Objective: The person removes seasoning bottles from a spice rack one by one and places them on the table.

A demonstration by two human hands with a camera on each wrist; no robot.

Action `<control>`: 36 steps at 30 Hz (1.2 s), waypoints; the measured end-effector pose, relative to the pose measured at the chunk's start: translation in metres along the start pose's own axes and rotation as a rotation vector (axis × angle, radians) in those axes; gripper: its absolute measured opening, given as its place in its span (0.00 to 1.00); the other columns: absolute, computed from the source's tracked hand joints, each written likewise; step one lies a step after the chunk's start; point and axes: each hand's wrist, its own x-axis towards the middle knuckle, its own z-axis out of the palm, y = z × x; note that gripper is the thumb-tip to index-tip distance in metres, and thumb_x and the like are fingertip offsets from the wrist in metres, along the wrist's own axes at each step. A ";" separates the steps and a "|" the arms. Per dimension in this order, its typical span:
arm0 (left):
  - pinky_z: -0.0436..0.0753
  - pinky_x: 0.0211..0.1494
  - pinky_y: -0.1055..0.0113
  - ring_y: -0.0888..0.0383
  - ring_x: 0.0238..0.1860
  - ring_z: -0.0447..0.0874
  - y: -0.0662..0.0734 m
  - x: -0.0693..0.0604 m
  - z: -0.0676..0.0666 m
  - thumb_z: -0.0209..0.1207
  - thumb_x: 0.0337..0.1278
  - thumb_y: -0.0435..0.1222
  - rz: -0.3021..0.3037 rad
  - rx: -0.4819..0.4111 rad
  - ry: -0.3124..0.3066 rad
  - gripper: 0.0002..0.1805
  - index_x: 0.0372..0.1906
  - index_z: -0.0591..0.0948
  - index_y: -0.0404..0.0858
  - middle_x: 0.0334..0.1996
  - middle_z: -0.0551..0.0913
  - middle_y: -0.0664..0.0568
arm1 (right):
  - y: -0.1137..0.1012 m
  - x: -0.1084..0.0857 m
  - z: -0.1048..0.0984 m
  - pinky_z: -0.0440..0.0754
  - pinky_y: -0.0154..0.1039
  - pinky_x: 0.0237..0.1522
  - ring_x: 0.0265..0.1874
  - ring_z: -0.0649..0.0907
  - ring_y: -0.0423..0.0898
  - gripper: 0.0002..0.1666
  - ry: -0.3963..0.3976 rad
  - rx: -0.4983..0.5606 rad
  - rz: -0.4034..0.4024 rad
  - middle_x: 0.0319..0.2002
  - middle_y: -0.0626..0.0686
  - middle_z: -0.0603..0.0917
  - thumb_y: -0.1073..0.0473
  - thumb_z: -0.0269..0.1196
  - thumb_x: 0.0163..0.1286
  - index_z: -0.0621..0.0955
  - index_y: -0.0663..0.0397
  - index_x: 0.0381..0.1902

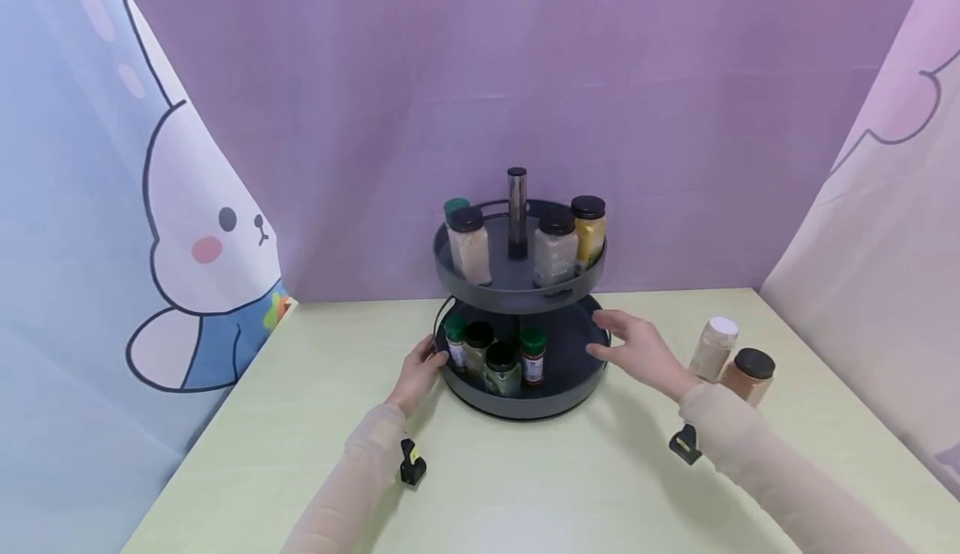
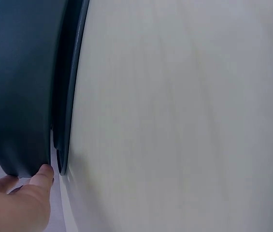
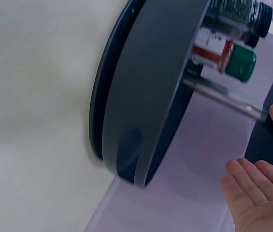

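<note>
A dark grey two-tier turntable rack (image 1: 517, 408) stands on the table, spice jars on both tiers. My left hand (image 1: 415, 379) grips the lower tier's left rim. In the left wrist view, fingertips (image 2: 44, 172) bear on the end of the dark wall. Just off the lower tier's right side is my right hand (image 1: 637, 350), fingers extended and thumb apart, holding nothing. Its palm (image 3: 262, 203) faces up in the right wrist view. On the lower tier, a green-capped jar (image 1: 533, 356) is nearest the middle, beside several others grouped at the left.
The upper tier (image 1: 517, 300) carries several jars, including a yellow one (image 1: 589, 233), around a metal post (image 1: 517, 212). At right on the table are a white-capped jar (image 1: 714, 350) and a black-capped jar (image 1: 748, 375). A purple curtain (image 1: 337, 162) hangs behind.
</note>
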 end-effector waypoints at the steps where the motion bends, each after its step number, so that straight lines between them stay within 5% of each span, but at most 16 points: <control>1: 0.61 0.69 0.53 0.43 0.69 0.53 0.000 0.000 0.000 0.47 0.65 0.34 -0.001 0.000 0.000 0.31 0.69 0.52 0.31 0.68 0.54 0.35 | -0.001 0.001 0.004 0.71 0.54 0.60 0.59 0.71 0.62 0.36 -0.012 0.006 0.002 0.60 0.65 0.71 0.55 0.63 0.60 0.66 0.65 0.62; 13: 0.61 0.69 0.53 0.43 0.69 0.54 -0.006 0.000 0.002 0.47 0.65 0.34 -0.004 0.004 0.011 0.31 0.69 0.53 0.31 0.68 0.55 0.35 | -0.006 0.014 0.045 0.72 0.53 0.58 0.57 0.74 0.59 0.32 -0.065 0.078 0.005 0.58 0.64 0.73 0.60 0.64 0.59 0.69 0.66 0.60; 36: 0.62 0.69 0.54 0.44 0.69 0.54 -0.004 0.001 0.001 0.47 0.64 0.34 -0.001 -0.007 0.013 0.31 0.69 0.53 0.32 0.68 0.56 0.36 | -0.009 0.039 0.074 0.80 0.47 0.50 0.48 0.81 0.53 0.29 -0.073 0.138 -0.008 0.50 0.58 0.81 0.60 0.67 0.53 0.75 0.59 0.55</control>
